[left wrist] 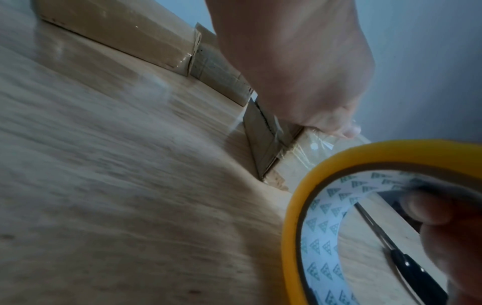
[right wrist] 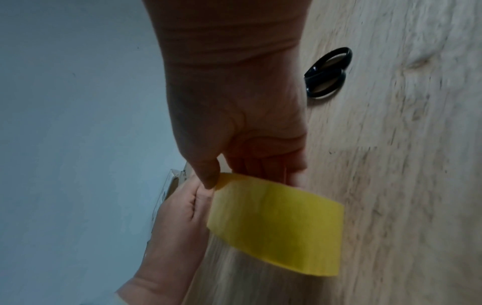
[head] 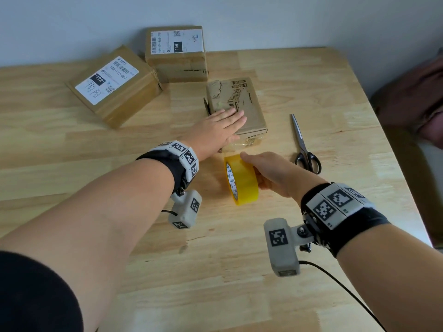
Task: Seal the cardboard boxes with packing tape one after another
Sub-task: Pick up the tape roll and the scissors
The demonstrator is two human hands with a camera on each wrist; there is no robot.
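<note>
A small worn cardboard box (head: pixel 249 101) lies in the middle of the wooden table (head: pixel 96 164). My left hand (head: pixel 219 129) rests flat on its top with straight fingers, the thumb at the near edge (left wrist: pixel 349 130). Clear tape (left wrist: pixel 315 146) stretches from the box's near end toward the yellow tape roll (head: pixel 241 180). My right hand (head: pixel 268 173) grips that roll on edge just in front of the box, thumb on top and fingers through the core (left wrist: pixel 422 208). The right wrist view shows the roll (right wrist: pixel 276 222) beneath my right hand (right wrist: pixel 234 123).
Two more cardboard boxes with shipping labels sit behind, one at the left (head: pixel 115 86) and one against the wall (head: pixel 176 52). Black-handled scissors (head: pixel 304 149) lie to the right of the small box. The table's right edge borders dark bedding (head: pixel 412 101).
</note>
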